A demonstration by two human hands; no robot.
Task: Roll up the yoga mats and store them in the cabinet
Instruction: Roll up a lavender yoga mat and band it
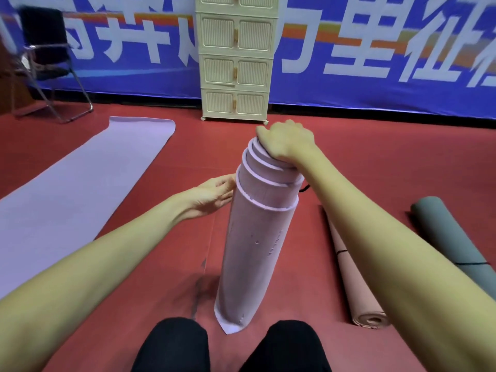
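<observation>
Lilac foam, coiled in loose uneven layers, the rolled mat (255, 251) stands upright on the red floor (349, 162) between black-clad knees (290, 345). Right hand (287, 142) presses its top, fingers curled over the inner coil; left hand (214, 194) lies flat-fingered against its side. A ribbed cream cabinet (236, 63) stands ahead, doors closed, before a blue banner (375, 49) with blurred white characters. Flat lilac mat (67, 197) left; tied pink roll (354, 277) and grey roll (451, 237) right.

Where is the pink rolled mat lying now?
The pink rolled mat lies on the red floor at the right, between the upright purple roll and the grey roll.
</observation>
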